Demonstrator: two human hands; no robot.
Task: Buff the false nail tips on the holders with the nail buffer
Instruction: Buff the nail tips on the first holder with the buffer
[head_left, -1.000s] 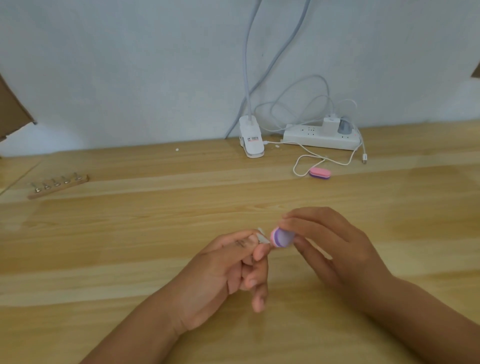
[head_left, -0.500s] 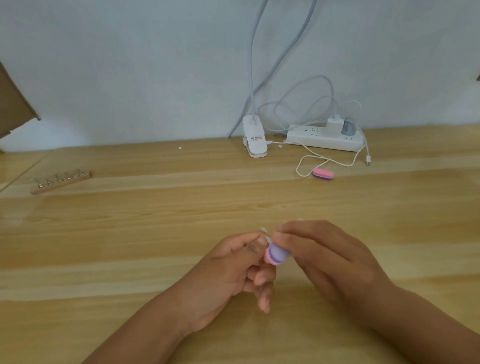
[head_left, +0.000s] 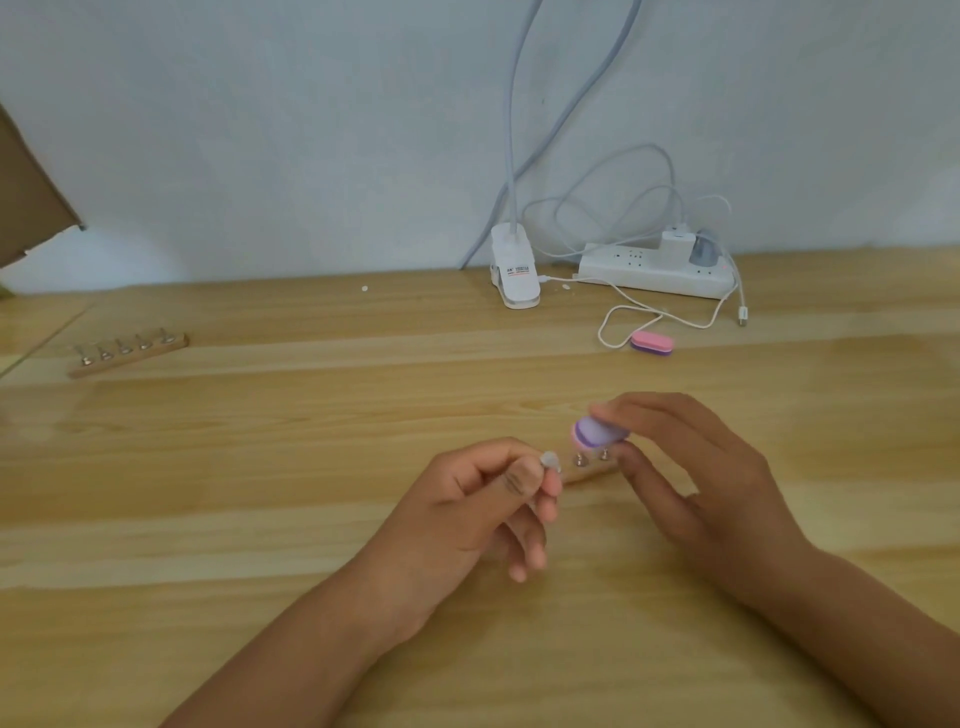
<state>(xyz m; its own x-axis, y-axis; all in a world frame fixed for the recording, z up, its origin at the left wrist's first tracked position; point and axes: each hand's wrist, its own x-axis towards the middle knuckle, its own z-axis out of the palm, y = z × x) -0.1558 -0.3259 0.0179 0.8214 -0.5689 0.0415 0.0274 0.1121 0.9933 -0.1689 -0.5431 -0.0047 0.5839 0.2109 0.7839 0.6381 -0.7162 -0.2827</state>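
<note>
My left hand (head_left: 483, 514) pinches a small holder topped with a clear false nail tip (head_left: 549, 459) between thumb and forefinger. My right hand (head_left: 696, 478) grips a purple and pink nail buffer (head_left: 597, 432), held a little above and to the right of the tip, apart from it. Under the buffer a short wooden holder strip (head_left: 589, 472) with two metal pegs lies on the table, partly hidden by both hands. A second wooden holder rack (head_left: 127, 352) with several pegs lies at the far left.
A second pink and purple buffer (head_left: 652, 343) lies at the back right beside a looped white cable. A white clip lamp base (head_left: 515, 278) and a white power strip (head_left: 654, 273) stand by the wall. Cardboard (head_left: 31, 202) juts in at the left edge.
My right hand has lifted the buffer up and to the right, off the nail tip. The short wooden strip with pegs now shows between the hands. My left hand still pinches the tip.
</note>
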